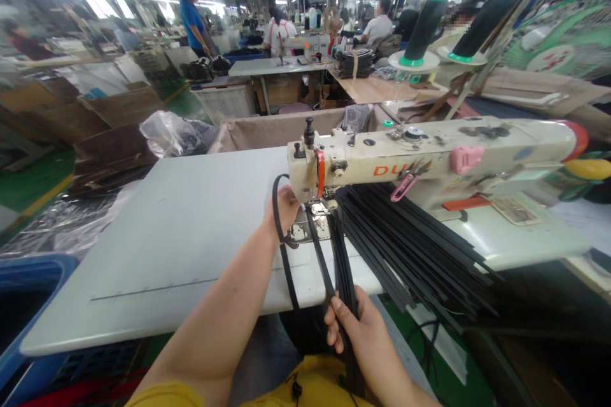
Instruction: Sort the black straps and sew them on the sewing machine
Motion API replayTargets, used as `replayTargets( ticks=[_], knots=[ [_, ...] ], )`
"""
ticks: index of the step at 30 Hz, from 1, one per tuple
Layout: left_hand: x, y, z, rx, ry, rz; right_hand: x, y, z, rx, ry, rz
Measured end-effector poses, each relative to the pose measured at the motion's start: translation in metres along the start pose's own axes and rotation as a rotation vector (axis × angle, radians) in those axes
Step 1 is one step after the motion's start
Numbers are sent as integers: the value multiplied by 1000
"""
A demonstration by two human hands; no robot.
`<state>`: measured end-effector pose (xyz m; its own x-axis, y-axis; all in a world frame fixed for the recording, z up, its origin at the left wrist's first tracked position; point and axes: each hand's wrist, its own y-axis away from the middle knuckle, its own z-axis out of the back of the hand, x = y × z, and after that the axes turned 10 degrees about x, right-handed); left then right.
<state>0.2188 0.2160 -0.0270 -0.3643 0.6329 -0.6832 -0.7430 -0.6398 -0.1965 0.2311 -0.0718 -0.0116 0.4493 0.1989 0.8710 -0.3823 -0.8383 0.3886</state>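
Observation:
My right hand [365, 324] is closed around several long black straps in front of the table edge. One black strap [321, 254] runs from that hand up to the presser foot [319, 208] of a sewing machine [372, 159]. More straps [341, 248] hang beside it, down into the same grip. My left hand [285, 208] is at the left of the needle area, fingers curled inward and partly hidden by the machine head. What its fingertips hold is hidden. A looped black strap [277, 210] passes across the back of this hand and drops over the table edge.
A bundle of black strips [415, 248] lies under the machine arm and overhangs the white table [191, 216]. Black thread cones [424, 28] stand behind. A blue crate [38, 305] is at lower left. A green fan [558, 44] is at right. Other people work farther back.

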Motion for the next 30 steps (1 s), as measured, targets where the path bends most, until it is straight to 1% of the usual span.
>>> replayTargets(
  ticks=[2,3,7,9,11,13,17,20,22,25,30],
  knots=[
    [-3,17,-3,-33,-31,34,-1,3,3,17,6,-17],
    [-5,27,-4,-27,-53,27,-1,4,6,27,12,-31],
    [-15,65,-7,83,-181,-95,1,14,16,78,77,-78],
    [-20,79,-6,117,-224,-104,5,19,23,100,143,-78],
    [-25,87,-5,146,-241,-97,11,24,30,99,250,-46],
    [-27,90,-3,152,-238,-91,20,28,40,62,412,11],
    [-29,89,-2,141,-218,-91,40,29,65,-87,850,183],
    [-28,88,-3,140,-220,-97,48,22,84,-222,1173,332],
    [-28,89,-4,135,-227,-102,51,15,92,-308,1355,385],
    [-28,89,-5,131,-241,-110,57,1,93,-381,1555,393],
    [-28,89,-5,110,-255,-151,73,-14,79,-422,1763,293]
  ],
)
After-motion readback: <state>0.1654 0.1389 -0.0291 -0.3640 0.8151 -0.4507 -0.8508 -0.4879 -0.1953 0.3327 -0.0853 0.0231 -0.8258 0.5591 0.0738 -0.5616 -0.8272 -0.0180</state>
